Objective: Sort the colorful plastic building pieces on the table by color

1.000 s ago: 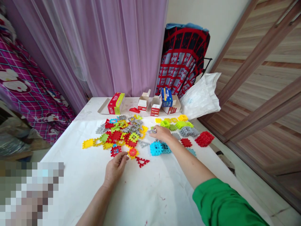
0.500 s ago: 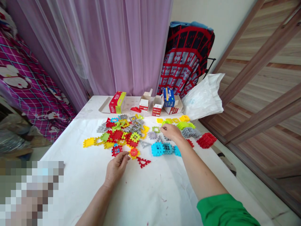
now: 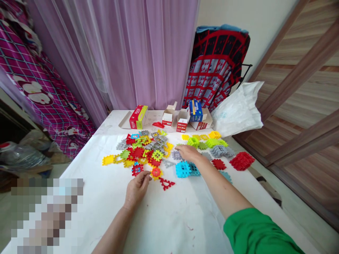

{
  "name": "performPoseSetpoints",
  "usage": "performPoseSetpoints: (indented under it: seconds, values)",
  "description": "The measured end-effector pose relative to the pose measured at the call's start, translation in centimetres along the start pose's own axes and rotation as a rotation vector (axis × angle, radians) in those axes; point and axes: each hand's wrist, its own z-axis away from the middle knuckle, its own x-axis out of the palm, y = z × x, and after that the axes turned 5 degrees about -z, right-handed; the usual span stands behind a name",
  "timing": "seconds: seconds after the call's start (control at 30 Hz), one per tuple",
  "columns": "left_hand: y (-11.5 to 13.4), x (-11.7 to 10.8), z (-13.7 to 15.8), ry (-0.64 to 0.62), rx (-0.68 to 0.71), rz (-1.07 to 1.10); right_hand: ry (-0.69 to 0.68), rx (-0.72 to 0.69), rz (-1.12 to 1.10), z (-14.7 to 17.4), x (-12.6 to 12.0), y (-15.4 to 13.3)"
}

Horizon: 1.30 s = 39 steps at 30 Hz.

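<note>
My left hand [image 3: 138, 186] rests at the near edge of a mixed pile of toothed plastic building pieces [image 3: 137, 151], fingers loosely curled, thumb a little apart, nothing seen between them. Beside its fingertips lies a yellow piece with a red flower-shaped centre [image 3: 156, 172]; a red triangular frame [image 3: 166, 183] lies to the right. My right hand [image 3: 188, 153] reaches left over the gap between the pile and the sorted pieces, its fingertips next to a greyish-purple piece [image 3: 176, 155]. Its fingers hide most of a green piece behind them; their grip does not show. Stacked blue window pieces [image 3: 183, 169] sit below this hand.
Sorted stacks lie at right: yellow [image 3: 214, 134], green [image 3: 217, 142], grey [image 3: 221, 151] and red [image 3: 242, 161]. Small cardboard boxes [image 3: 182, 121] and a white bag [image 3: 238, 111] stand at the table's back edge. A blurred patch covers the lower left.
My right hand has shifted leftward relative to the pieces and now covers most of the green square frame near its fingertips. The left hand has barely moved. The whole view has swung slightly.
</note>
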Motion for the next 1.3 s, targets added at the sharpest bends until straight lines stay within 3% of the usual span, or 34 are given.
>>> performPoseSetpoints:
  seconds: [0.27,0.43,0.8,1.3]
  values:
    - [0.0,0.2,-0.9,0.067,-0.042,0.151,0.026,-0.022,0.029,-0.5,-1.0,-0.2]
    - [0.6,0.1,-1.8,0.174,-0.092,0.273,0.032,-0.005,0.037,-3.6,-1.5,-1.9]
    - [1.2,0.1,-1.7,0.129,-0.138,0.414,0.021,0.167,0.042,-10.5,0.9,-4.2]
    - [0.9,0.4,-1.6,0.1,-0.116,0.328,0.022,0.151,-0.009,-10.1,0.7,-2.5]
